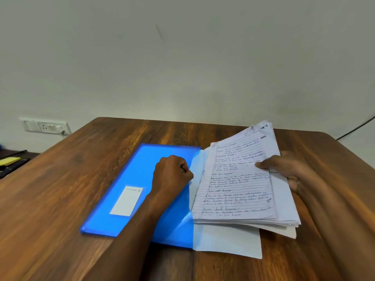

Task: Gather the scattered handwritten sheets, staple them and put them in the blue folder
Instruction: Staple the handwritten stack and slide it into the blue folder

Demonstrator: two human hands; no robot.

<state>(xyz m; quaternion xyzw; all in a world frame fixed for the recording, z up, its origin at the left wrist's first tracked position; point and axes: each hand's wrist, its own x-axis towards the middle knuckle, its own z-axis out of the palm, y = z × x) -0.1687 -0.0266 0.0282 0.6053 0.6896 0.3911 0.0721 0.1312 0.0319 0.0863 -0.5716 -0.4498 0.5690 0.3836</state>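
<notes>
Presently: right hand [284,171] pinches sheaf of handwritten sheets [239,179]; left hand [172,173] fisted, clamping blue folder [142,189] flap edge; risk: sheets fan, snag folder mouth

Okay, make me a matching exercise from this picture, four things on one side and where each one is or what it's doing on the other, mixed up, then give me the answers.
Things
1. blue folder
2. stack of sheets
3. left hand
4. wall socket

Places or states
A. held at its right edge by the right hand
B. on the wall, left of the table
C. lying flat on the table, white label facing up
D. curled, its grip at the folder's right edge

Pairs: 1-C, 2-A, 3-D, 4-B
</notes>
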